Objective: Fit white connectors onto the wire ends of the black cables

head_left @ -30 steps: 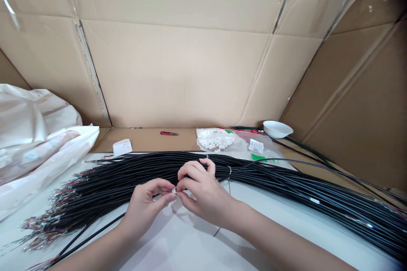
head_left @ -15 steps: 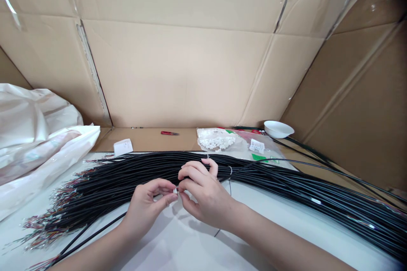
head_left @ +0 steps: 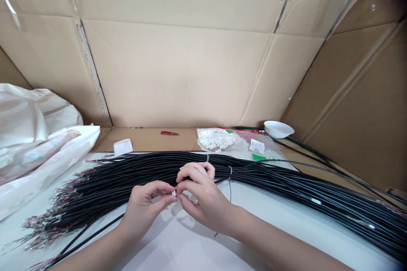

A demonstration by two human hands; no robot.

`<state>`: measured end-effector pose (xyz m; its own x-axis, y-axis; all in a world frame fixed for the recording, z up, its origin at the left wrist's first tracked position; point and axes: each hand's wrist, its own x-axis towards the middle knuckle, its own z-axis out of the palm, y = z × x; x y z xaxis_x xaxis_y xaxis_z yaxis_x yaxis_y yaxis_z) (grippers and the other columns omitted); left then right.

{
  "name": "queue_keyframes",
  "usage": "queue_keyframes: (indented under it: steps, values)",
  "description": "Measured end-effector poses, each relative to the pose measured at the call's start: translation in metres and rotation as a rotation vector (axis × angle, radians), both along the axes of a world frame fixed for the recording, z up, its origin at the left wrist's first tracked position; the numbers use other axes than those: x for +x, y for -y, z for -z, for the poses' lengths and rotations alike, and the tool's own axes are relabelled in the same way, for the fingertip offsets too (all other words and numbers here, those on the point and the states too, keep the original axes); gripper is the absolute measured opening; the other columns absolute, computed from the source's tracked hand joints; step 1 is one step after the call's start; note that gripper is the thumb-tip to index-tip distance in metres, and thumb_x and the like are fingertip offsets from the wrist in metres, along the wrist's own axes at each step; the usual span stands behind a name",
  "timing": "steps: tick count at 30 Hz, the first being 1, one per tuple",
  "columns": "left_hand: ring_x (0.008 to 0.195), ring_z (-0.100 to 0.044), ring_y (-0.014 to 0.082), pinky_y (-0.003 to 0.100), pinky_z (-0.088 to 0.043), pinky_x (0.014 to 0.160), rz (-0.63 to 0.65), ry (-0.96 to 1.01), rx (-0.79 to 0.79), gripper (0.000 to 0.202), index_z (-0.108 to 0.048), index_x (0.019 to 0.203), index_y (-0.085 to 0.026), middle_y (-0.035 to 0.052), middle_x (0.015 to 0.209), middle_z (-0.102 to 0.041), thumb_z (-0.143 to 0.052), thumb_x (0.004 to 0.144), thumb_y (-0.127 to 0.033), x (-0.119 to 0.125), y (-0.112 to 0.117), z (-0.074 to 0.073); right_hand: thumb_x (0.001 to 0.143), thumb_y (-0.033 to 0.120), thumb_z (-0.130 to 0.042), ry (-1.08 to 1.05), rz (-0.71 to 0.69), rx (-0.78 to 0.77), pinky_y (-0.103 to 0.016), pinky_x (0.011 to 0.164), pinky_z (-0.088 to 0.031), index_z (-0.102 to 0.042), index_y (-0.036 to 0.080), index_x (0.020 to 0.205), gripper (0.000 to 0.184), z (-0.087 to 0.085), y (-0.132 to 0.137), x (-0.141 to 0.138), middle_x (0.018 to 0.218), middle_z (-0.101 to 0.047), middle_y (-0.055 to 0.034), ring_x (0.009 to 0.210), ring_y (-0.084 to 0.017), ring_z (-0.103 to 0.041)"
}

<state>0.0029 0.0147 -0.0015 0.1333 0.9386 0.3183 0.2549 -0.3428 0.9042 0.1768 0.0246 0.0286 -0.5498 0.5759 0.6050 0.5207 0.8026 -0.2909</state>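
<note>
Between thumb and forefinger, my left hand [head_left: 144,203] pinches a small white connector housing [head_left: 174,193]. My right hand [head_left: 200,192] meets it from the right, its thumb and forefinger pressed together at the housing's edge. Whatever those right fingertips hold is too small and too hidden to name; the other right fingers are curled. Just behind both hands lies a thick bundle of black cables [head_left: 127,173], tied with thin ties. Its left end fans out into many stripped, coloured wires [head_left: 60,199].
White connector housings [head_left: 219,142] lie on a clear bag at the back. Near them are red-handled snips [head_left: 169,133], a white bowl [head_left: 279,128] and a paper label [head_left: 123,147]. White plastic sheeting [head_left: 38,135] is heaped at left. Cardboard walls [head_left: 178,72] enclose the table.
Both hands have shifted very slightly left, still fingertip to fingertip at the white housing. The right hand's outer fingers have curled in a little more. Everything else looks the same.
</note>
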Motion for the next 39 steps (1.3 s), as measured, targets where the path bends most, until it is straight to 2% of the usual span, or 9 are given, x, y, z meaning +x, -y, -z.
queue_keyframes:
  steps: [4,10,16,21,26,32,39]
  values:
    - [0.062,-0.063,0.0140,0.019,-0.051,0.059,0.000,0.030,-0.009,0.006,-0.068,0.070,-0.018,0.0002,0.068,-0.071,-0.070,0.065,-0.020,0.0006,0.0003,0.0007,0.078,0.012,-0.047,-0.027,-0.014,0.007,-0.035,0.084,-0.020,-0.053,0.018,0.072,0.011,0.0023,0.0001,-0.0005,0.087,-0.055,0.0004,0.091,-0.014,-0.048]
    - [0.063,-0.063,0.0134,0.018,-0.050,0.060,-0.005,0.071,-0.045,0.007,-0.069,0.070,-0.020,-0.0007,0.068,-0.071,-0.071,0.064,-0.019,0.0005,-0.0001,0.0023,0.080,0.013,-0.049,-0.083,-0.012,0.107,-0.036,0.084,-0.018,-0.056,0.020,0.073,0.013,0.0055,-0.0023,0.0001,0.084,-0.056,0.0020,0.090,-0.014,-0.049]
    - [0.064,-0.062,0.0147,0.020,-0.050,0.061,-0.011,0.118,-0.099,0.008,-0.068,0.069,-0.019,0.0001,0.069,-0.070,-0.072,0.063,-0.020,0.0026,0.0000,-0.0013,0.078,0.018,-0.053,-0.081,0.011,0.098,-0.037,0.084,-0.019,-0.057,0.020,0.076,0.005,0.0055,-0.0043,0.0012,0.087,-0.055,0.0003,0.091,-0.015,-0.049]
    - [0.064,-0.063,0.0154,0.020,-0.050,0.060,-0.022,0.113,-0.104,0.008,-0.068,0.068,-0.019,0.0008,0.069,-0.071,-0.073,0.062,-0.021,0.0024,-0.0007,-0.0009,0.077,0.016,-0.051,-0.078,0.012,0.108,-0.037,0.084,-0.019,-0.055,0.019,0.073,0.006,0.0037,-0.0039,0.0017,0.087,-0.054,-0.0003,0.092,-0.015,-0.049]
    - [0.063,-0.062,0.0152,0.020,-0.050,0.060,-0.026,0.092,-0.080,0.007,-0.069,0.067,-0.020,0.0007,0.068,-0.070,-0.073,0.061,-0.020,0.0019,-0.0015,-0.0005,0.077,0.015,-0.049,-0.026,0.022,0.139,-0.036,0.085,-0.019,-0.054,0.018,0.071,0.008,0.0020,-0.0038,0.0022,0.087,-0.055,-0.0001,0.093,-0.015,-0.049]
    - [0.064,-0.063,0.0144,0.019,-0.050,0.062,-0.009,0.079,-0.072,0.008,-0.069,0.068,-0.021,-0.0004,0.069,-0.071,-0.073,0.062,-0.019,0.0019,-0.0012,-0.0006,0.079,0.011,-0.046,0.070,0.026,0.259,-0.037,0.089,-0.014,-0.053,0.017,0.073,0.010,0.0048,-0.0051,0.0012,0.089,-0.059,0.0011,0.097,-0.013,-0.049]
    - [0.063,-0.063,0.0137,0.018,-0.050,0.059,-0.001,0.085,-0.084,0.006,-0.067,0.068,-0.020,-0.0010,0.067,-0.070,-0.071,0.063,-0.018,0.0021,-0.0008,-0.0007,0.080,0.010,-0.045,0.098,0.034,0.310,-0.038,0.089,-0.015,-0.051,0.017,0.074,0.011,0.0085,-0.0076,0.0006,0.090,-0.060,0.0000,0.100,-0.014,-0.047]
